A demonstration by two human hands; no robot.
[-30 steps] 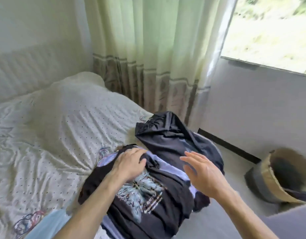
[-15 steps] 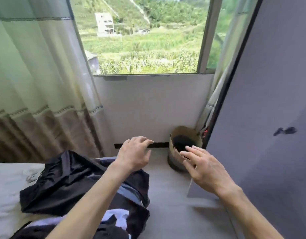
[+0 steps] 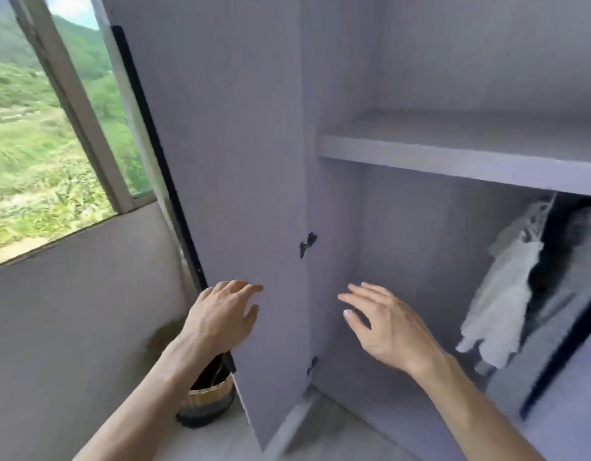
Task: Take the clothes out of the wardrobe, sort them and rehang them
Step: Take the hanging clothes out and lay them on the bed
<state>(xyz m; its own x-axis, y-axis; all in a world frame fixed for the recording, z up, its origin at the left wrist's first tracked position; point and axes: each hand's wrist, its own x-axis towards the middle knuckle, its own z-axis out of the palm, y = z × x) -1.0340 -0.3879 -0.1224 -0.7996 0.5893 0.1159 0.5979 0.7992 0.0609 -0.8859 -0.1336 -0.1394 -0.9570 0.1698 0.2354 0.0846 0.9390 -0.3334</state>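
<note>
Both hands are empty. The left hand (image 3: 221, 319) has its fingers loosely spread and slightly bent, grasping nothing, and lies in front of the lower part of the open wardrobe door (image 3: 241, 161), near the door's outer edge; whether it touches the panel cannot be told. The right hand (image 3: 387, 324) is released too, with fingers straight and fanned, held in the air before the wardrobe (image 3: 404, 227) opening, just past the door's hinged edge.

The clothes hang inside the wardrobe, under the shelf (image 3: 453, 154), towards the right edge of the view and well apart from both hands. A white garment (image 3: 500, 301) hangs nearest, with a dark garment (image 3: 553, 261) just beside it on its right; both are blurred. A black hinge (image 3: 307, 242) sits on the door's inner edge above the hands.

On the floor (image 3: 320, 427), by the door's bottom outer corner, stands a basket (image 3: 209, 397), partly hidden by the left forearm. A window (image 3: 38, 144) fills the upper left.
</note>
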